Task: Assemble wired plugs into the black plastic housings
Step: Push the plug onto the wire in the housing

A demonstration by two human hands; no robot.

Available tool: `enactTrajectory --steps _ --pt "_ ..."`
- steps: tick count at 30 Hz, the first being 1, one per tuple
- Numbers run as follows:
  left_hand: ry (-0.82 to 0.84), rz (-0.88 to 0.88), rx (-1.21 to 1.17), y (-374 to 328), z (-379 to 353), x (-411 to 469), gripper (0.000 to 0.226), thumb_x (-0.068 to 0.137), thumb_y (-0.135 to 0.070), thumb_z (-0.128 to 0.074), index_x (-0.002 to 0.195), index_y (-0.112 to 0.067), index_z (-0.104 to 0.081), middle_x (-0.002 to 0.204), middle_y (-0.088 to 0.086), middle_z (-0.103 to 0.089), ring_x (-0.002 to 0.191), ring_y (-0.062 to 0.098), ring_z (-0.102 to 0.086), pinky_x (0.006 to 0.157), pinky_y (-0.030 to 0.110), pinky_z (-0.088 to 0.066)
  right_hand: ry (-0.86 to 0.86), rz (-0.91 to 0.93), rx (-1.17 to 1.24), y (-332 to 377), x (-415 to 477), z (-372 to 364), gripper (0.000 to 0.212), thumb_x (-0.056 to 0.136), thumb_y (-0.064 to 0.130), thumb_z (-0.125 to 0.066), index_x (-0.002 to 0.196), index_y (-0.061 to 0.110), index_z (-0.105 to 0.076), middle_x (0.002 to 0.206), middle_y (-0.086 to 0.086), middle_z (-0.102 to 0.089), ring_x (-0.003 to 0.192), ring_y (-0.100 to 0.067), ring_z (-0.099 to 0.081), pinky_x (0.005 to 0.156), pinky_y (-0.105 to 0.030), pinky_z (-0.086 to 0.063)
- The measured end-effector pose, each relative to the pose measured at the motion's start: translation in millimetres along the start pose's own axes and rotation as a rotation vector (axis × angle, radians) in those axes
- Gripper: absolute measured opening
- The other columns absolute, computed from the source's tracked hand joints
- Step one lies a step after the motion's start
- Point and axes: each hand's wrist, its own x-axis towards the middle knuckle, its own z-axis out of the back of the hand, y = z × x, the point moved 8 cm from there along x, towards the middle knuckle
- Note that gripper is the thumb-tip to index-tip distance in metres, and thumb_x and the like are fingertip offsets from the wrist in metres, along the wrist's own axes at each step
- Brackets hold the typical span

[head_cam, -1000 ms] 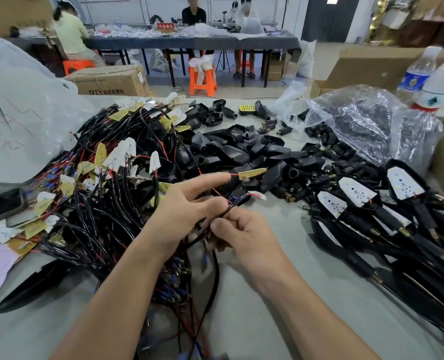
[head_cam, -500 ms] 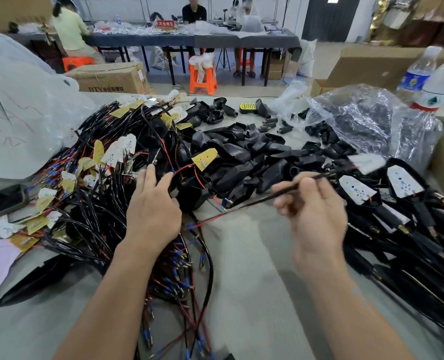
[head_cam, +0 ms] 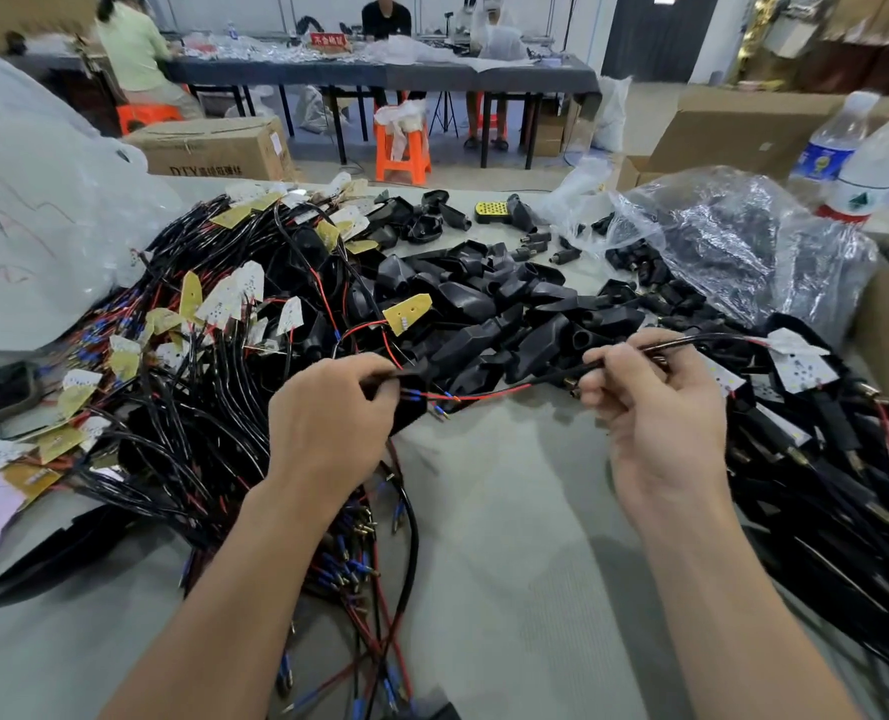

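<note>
My left hand (head_cam: 328, 413) grips a black plastic housing (head_cam: 411, 392) at the near edge of the housing pile. My right hand (head_cam: 655, 402) pinches a black cable (head_cam: 692, 341) that runs right to a white board (head_cam: 801, 363). The cable's thin red wire (head_cam: 489, 393) stretches left from my right hand and ends in blue-sleeved terminals at the housing by my left fingers. A pile of loose black housings (head_cam: 489, 314) lies behind both hands. A tangle of wired plugs with yellow and white boards (head_cam: 193, 345) fills the left.
Assembled housings with cables (head_cam: 858, 485) are stacked at the right. A clear plastic bag of black parts (head_cam: 733, 241) sits at the back right, with two water bottles (head_cam: 863, 163) beside it. A white bag (head_cam: 27, 210) rises at the left. People sit at a far table (head_cam: 380, 75).
My left hand left the wire tangle and took hold of a black housing. My right hand drew back toward the middle, still pinching the cable, bringing its red wire ends to the housing.
</note>
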Motion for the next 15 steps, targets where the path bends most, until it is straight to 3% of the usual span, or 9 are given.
enactTrajectory --steps 3,5,8,11,15 --pt "-0.061 0.177 -0.334 1 0 -5 0.022 0.088 -0.02 -0.071 0.08 -0.041 -0.071 0.069 -0.032 -0.068 0.073 -0.009 -0.066 0.066 0.004 -0.047 0.034 -0.019 0.035 4 -1 -1 0.024 0.091 -0.012 -0.06 0.088 0.011 -0.058 0.075 -0.009 -0.072 0.056 -0.016 -0.064 0.055 -0.023 -0.053" --pt "0.003 0.32 -0.555 7 -12 -8 0.032 0.086 -0.012 -0.069 0.08 -0.044 -0.065 0.078 -0.027 -0.072 0.068 -0.003 -0.07 0.059 0.015 -0.056 0.046 -0.03 0.069 8 -2 -1 0.023 0.092 -0.011 -0.059 0.085 0.011 -0.058 0.077 -0.009 -0.073 0.058 -0.015 -0.066 0.057 -0.022 -0.055" --pt "0.13 0.492 -0.799 11 -31 -13 0.046 0.085 0.0 -0.066 0.109 -0.039 -0.064 0.092 -0.009 -0.077 0.068 0.013 -0.075 0.051 0.03 -0.06 0.068 -0.029 0.062 12 -4 -3 0.022 0.092 -0.01 -0.059 0.084 0.011 -0.059 0.08 -0.01 -0.074 0.061 -0.016 -0.068 0.058 -0.022 -0.056" --pt "0.184 0.545 -0.929 9 -42 -14 0.05 0.087 0.006 -0.064 0.117 -0.033 -0.064 0.091 -0.004 -0.078 0.067 0.013 -0.076 0.051 0.03 -0.059 0.094 0.009 -0.037 12 -8 -7 0.022 0.091 -0.012 -0.06 0.084 0.009 -0.06 0.081 -0.013 -0.075 0.063 -0.019 -0.069 0.06 -0.025 -0.057" --pt "0.277 0.596 -1.079 5 -49 -15 0.04 0.093 0.007 -0.061 0.123 -0.02 -0.065 0.089 0.005 -0.08 0.074 0.027 -0.079 0.053 0.027 -0.058 0.113 0.05 -0.105 12 -11 -10 0.026 0.09 -0.017 -0.059 0.082 0.008 -0.061 0.078 -0.013 -0.075 0.062 -0.021 -0.069 0.062 -0.027 -0.058"
